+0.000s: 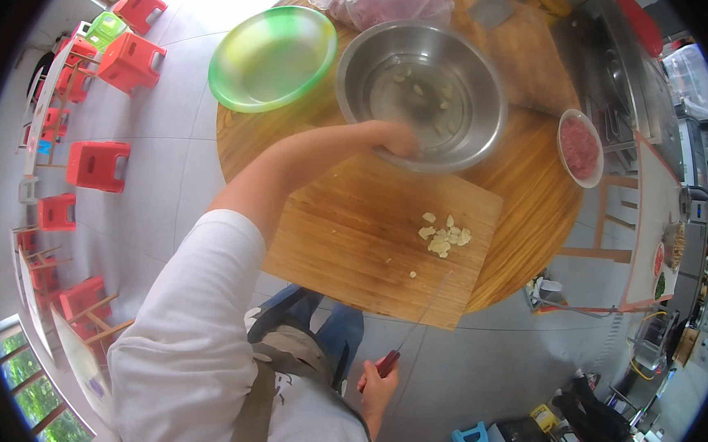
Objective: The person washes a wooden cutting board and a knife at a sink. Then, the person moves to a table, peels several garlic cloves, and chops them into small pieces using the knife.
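Note:
My left hand [400,139] is blurred, over the near rim of a stainless steel basin [490,116]; whether its fingers hold anything cannot be seen. Several pale garlic cloves [418,90] lie in the basin, which seems to hold water. My right hand [378,383] grips the dark red handle of a knife [388,363] beside my body. Its thin blade, seen edge-on, reaches over the near right part of a wooden cutting board [341,226]. Flattened garlic pieces [444,236] are heaped on the board's right side, with a small bit [412,274] nearer me.
On the round wooden table [536,215] are a green plastic basin [273,58], a plastic bag [388,1] and a white bowl of raw minced meat [579,147] at the right edge. Red stools [98,166] stand left. A person in dark clothes [599,417] is at lower right.

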{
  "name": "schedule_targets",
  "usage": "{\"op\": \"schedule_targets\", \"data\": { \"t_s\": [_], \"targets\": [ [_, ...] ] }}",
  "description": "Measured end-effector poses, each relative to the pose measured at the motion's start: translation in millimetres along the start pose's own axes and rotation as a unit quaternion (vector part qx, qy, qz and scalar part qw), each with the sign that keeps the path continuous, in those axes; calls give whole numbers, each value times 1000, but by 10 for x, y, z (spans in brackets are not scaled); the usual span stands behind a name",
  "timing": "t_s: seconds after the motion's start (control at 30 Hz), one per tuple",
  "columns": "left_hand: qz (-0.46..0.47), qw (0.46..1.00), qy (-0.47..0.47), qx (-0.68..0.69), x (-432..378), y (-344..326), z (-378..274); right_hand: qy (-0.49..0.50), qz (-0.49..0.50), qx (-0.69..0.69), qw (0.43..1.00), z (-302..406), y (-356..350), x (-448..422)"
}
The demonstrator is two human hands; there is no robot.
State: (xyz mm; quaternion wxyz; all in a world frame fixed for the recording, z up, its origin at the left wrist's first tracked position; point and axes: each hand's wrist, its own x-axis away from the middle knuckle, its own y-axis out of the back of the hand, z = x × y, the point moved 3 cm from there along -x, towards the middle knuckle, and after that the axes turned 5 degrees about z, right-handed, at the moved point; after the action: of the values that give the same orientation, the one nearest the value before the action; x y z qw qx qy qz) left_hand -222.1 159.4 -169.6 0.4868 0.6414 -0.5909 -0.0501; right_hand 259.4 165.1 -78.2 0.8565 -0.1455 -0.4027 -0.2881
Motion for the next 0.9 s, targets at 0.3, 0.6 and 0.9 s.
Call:
{"op": "schedule_targets", "data": {
  "t_s": [0.3,0.6,0.9],
  "targets": [
    [-192,951,-86,228,78,144,262,32,-42,7,999,37,16,153],
    [-65,382,-311,868,714,371,300,41,-48,-45,997,80,57,369],
    [-232,593,-149,756,1302,394,-542,195,-80,487,848,-7,664,226]
  ]
}}
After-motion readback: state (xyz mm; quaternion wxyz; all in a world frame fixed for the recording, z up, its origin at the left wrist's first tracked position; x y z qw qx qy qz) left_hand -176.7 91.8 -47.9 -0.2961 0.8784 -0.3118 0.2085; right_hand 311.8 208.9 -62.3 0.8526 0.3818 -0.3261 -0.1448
